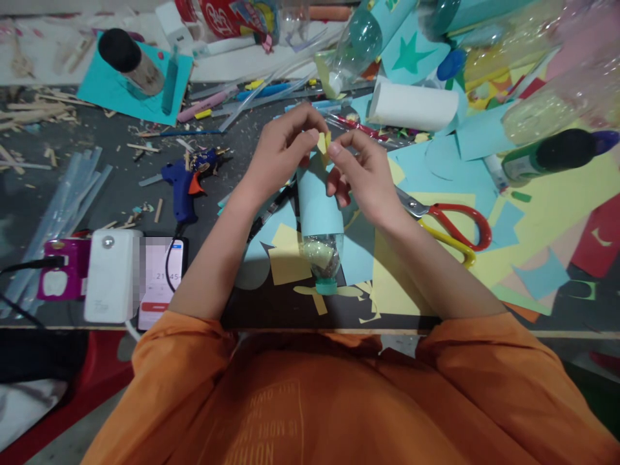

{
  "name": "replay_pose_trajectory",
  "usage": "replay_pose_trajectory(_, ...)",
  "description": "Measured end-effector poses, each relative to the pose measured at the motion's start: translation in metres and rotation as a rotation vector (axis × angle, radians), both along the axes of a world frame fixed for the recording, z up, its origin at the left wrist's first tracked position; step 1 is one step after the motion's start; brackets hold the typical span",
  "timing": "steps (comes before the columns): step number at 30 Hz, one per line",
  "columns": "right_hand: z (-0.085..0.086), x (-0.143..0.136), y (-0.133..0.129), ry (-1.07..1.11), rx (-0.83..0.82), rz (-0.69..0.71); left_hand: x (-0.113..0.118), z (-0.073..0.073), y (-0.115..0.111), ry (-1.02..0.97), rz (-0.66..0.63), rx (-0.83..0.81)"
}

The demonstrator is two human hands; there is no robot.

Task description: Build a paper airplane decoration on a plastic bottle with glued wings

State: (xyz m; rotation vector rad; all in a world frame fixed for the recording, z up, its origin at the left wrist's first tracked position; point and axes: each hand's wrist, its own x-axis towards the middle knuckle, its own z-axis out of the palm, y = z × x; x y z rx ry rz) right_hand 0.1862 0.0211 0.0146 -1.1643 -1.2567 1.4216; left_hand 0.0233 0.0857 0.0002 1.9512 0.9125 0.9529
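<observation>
A plastic bottle (322, 255) wrapped in a light blue paper sleeve (320, 206) lies on the table, its teal cap towards me. At its far end, a small folded piece of yellow paper (323, 147) is pinched between my left hand (290, 143) and my right hand (361, 169). The left thumb and fingers close on its left side, the right fingertips on its right side. My right hand's lower fingers curl beside the blue sleeve. Red-and-yellow-handled scissors (450, 226) lie just right of my right wrist, with part of the blades hidden.
A blue glue gun (184, 187) lies left of my left forearm, near clear glue sticks (72, 200). A white power bank (112, 276) and a phone (162, 278) sit at the front left. Coloured paper (426, 258), a white paper roll (414, 106) and more bottles crowd the right and back.
</observation>
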Motion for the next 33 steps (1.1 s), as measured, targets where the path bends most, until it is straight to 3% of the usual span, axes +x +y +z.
replay_pose_trajectory(6, 0.0, -0.002, -0.001, 0.035, 0.004, -0.013, -0.001, 0.002, -0.003, -0.018, -0.004, -0.007)
replay_pose_trajectory(12, -0.002, -0.002, 0.0, 0.037, -0.002, -0.013, 0.003, -0.003, -0.008, 0.099, 0.152, 0.076)
replay_pose_trajectory(16, -0.004, 0.001, 0.001, 0.042, -0.016, 0.002, 0.001, -0.004, -0.009, 0.188, 0.154, 0.111)
replay_pose_trajectory(33, -0.012, 0.0, 0.003, 0.083, -0.047, -0.039, -0.011, -0.02, -0.021, 0.18, 0.213, 0.17)
